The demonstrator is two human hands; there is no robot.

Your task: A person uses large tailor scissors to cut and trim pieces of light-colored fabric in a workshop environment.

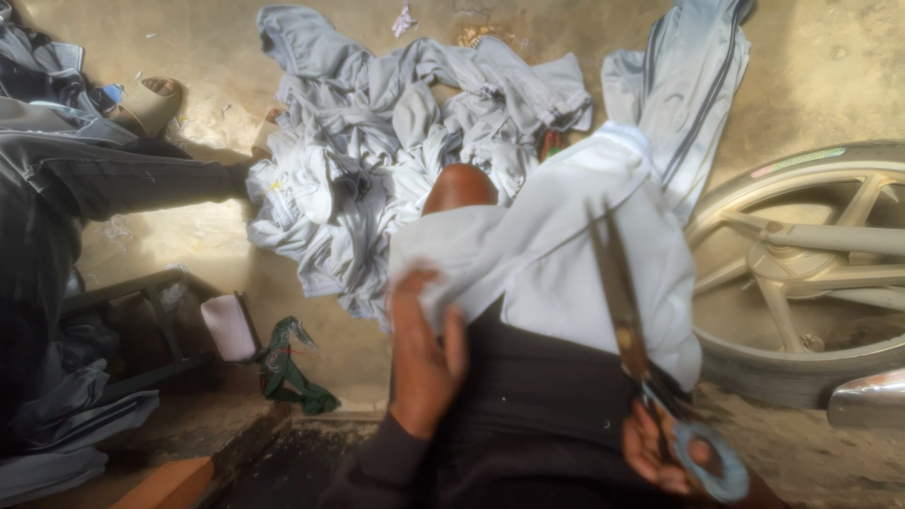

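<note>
— Far left?
— Dark trouser leg (113,184), stretched over the floor (189,245). Below it, a dark stool frame (141,320) and a green rag (287,368).
— Middle?
— Heap of pale garments (377,160) on the floor, beyond a bare knee (459,187). Nearer, left hand (424,353), fingers closed on the edge of a white cloth (566,254) draped across the lap.
— Right?
— Scissors (627,320) over the cloth, blades seemingly together, though blurred. Right hand (660,448) wrapped through the grey handles. Further right, a wheel (811,273), well apart from the cloth.
</note>
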